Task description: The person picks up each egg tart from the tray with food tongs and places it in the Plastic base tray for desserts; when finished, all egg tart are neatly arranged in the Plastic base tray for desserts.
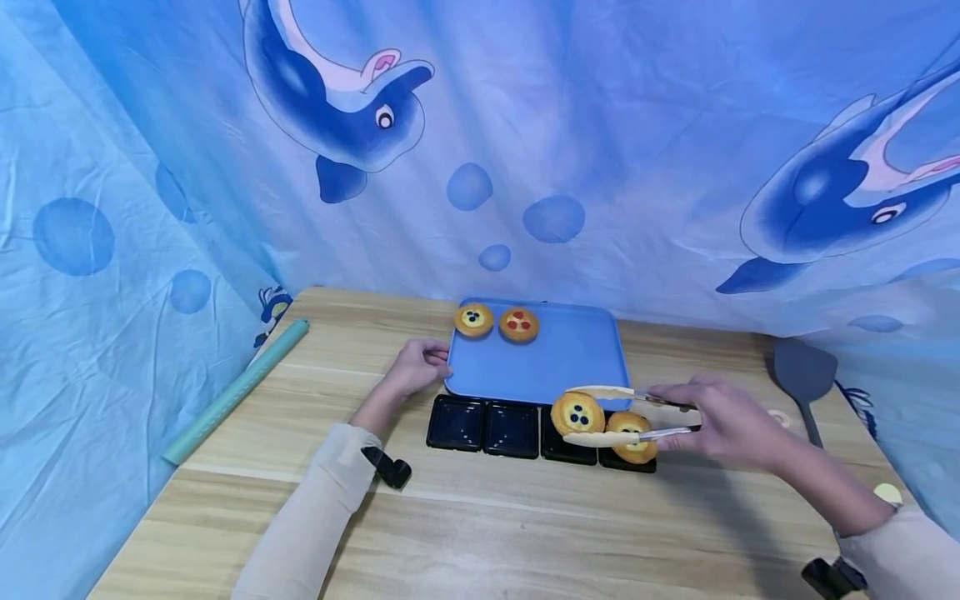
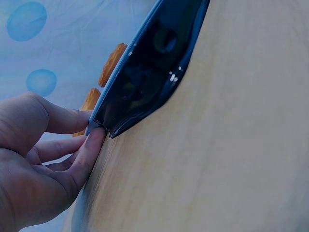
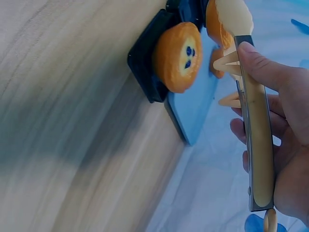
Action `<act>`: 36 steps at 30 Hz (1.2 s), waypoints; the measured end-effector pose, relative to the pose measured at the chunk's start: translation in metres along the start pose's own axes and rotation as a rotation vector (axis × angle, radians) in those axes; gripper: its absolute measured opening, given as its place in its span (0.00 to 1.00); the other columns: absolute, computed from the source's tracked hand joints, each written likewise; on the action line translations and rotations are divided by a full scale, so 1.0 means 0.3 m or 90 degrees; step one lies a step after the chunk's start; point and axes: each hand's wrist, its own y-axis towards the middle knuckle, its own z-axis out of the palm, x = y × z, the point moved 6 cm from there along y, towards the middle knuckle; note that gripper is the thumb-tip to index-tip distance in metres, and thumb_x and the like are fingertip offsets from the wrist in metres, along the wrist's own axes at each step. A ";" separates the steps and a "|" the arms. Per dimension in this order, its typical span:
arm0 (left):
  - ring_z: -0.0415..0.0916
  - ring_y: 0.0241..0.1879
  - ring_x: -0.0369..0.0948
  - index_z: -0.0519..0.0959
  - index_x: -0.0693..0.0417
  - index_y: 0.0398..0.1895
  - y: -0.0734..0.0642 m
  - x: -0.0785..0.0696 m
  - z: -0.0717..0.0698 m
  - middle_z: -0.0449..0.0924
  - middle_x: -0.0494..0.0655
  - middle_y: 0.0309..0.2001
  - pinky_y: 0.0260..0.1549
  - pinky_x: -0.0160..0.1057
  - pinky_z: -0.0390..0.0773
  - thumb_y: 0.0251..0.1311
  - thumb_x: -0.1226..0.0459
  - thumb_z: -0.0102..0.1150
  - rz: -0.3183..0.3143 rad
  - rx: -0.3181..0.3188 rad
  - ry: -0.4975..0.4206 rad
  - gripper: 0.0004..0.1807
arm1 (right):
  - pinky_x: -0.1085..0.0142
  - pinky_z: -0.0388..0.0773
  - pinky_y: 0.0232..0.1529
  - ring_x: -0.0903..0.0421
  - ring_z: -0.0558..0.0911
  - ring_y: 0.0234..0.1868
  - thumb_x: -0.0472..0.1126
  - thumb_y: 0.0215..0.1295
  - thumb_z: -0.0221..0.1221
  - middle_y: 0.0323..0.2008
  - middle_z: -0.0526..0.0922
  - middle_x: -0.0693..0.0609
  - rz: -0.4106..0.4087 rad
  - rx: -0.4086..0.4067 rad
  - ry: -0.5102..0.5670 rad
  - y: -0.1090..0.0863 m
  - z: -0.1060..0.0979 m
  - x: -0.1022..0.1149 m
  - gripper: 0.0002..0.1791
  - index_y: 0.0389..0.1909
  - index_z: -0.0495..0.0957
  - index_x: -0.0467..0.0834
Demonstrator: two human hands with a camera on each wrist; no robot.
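Observation:
My left hand (image 1: pixel 418 367) pinches the left edge of a blue tray (image 1: pixel 551 358) between thumb and fingers, also seen in the left wrist view. A blueberry tart (image 1: pixel 474 320) and a red-topped tart (image 1: pixel 519 325) sit at its far left. In front lies a black tray (image 1: pixel 459 425) with a row of square compartments. My right hand (image 1: pixel 720 421) holds tongs (image 3: pixel 258 140) with cream-coloured tips. Between those tips, over the black tray's third compartment from the left, is another blueberry tart (image 1: pixel 577 414). The rightmost compartment holds one more blueberry tart (image 3: pixel 178 58), partly behind the tongs.
On the wooden table (image 1: pixel 480 525), a pale green roll (image 1: pixel 240 392) lies along the left side. A dark grey spatula (image 1: pixel 806 371) lies at the right, beyond my right hand. A blue dolphin-print cloth (image 1: pixel 487 125) hangs behind the table.

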 end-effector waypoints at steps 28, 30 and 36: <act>0.77 0.48 0.51 0.74 0.72 0.58 0.004 0.000 0.001 0.78 0.62 0.50 0.48 0.41 0.79 0.57 0.75 0.64 -0.012 0.001 -0.004 0.24 | 0.62 0.77 0.34 0.57 0.80 0.39 0.57 0.50 0.74 0.51 0.85 0.49 0.012 0.032 0.026 0.005 0.073 -0.016 0.37 0.57 0.80 0.39; 0.77 0.48 0.51 0.74 0.72 0.58 0.002 -0.003 0.001 0.78 0.62 0.50 0.48 0.41 0.79 0.57 0.75 0.64 -0.013 0.001 -0.004 0.24 | 0.54 0.80 0.41 0.51 0.82 0.46 0.58 0.50 0.74 0.52 0.84 0.47 0.018 0.033 0.029 0.002 0.070 -0.018 0.40 0.59 0.79 0.37; 0.76 0.49 0.51 0.74 0.71 0.58 -0.002 -0.003 0.002 0.78 0.62 0.51 0.48 0.41 0.79 0.57 0.75 0.64 -0.012 0.002 -0.003 0.24 | 0.42 0.78 0.47 0.39 0.78 0.54 0.63 0.47 0.73 0.58 0.79 0.40 0.064 0.040 0.068 -0.013 0.049 -0.028 0.50 0.65 0.72 0.34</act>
